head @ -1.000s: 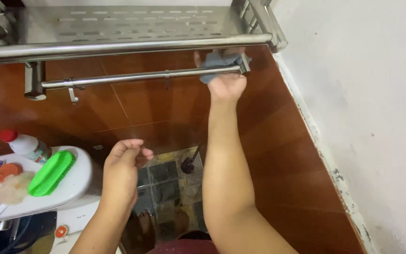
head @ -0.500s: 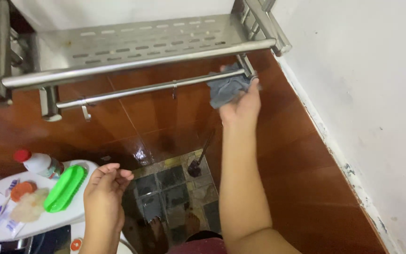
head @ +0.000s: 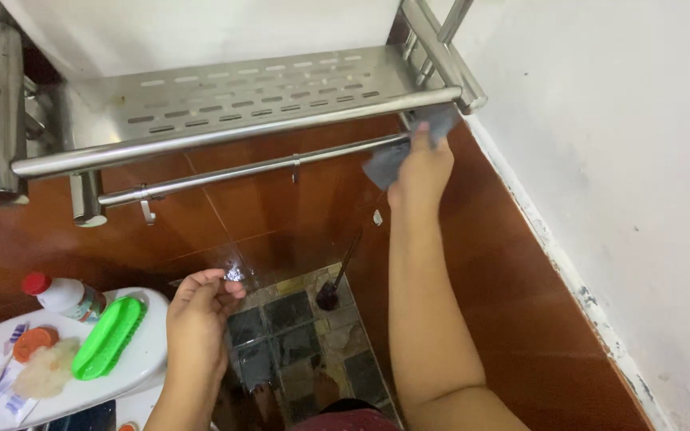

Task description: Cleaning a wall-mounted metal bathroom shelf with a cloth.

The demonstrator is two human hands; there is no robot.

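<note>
The right hand [head: 421, 172] is raised to the far right end of a steel wall shelf [head: 257, 92], its fingers closed around a grey cloth [head: 389, 160] that presses against the thin lower rail [head: 265, 168], just under the thicker front bar [head: 241, 132]. The left hand [head: 197, 315] hangs lower, empty, fingers loosely curled, apart from everything and nearest the white basin rim [head: 149, 359]. On that rim lie a green brush [head: 105, 337] and a red-capped bottle [head: 61, 295]. Below, on the tiled floor, stands what may be a dark toilet brush [head: 333, 291], though it is small and dim.
</note>
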